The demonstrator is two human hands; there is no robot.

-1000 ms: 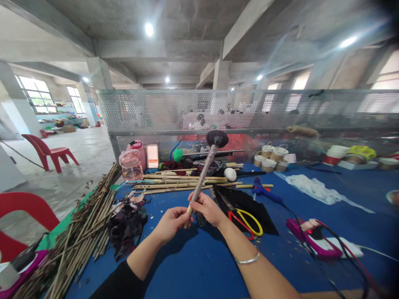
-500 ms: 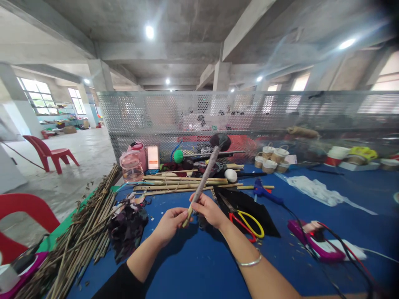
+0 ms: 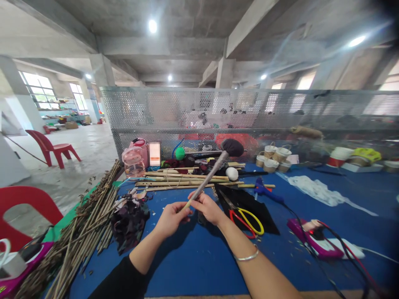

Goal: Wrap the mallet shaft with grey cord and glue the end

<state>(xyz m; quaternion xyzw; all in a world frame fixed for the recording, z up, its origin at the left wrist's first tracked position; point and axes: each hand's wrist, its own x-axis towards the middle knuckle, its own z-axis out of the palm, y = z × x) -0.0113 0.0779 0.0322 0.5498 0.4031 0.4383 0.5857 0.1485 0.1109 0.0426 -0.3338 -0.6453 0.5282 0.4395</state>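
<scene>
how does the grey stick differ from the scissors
The grey stick is held up by the left hand and right hand; the scissors lie on black cloth. The stick is a straight shaft with a dark, rounded head, while the scissors have red and yellow looped handles.

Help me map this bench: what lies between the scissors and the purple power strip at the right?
The head view shows a corner of black cloth past the scissors, then a narrow stretch of blue tabletop before the purple power strip.
</scene>
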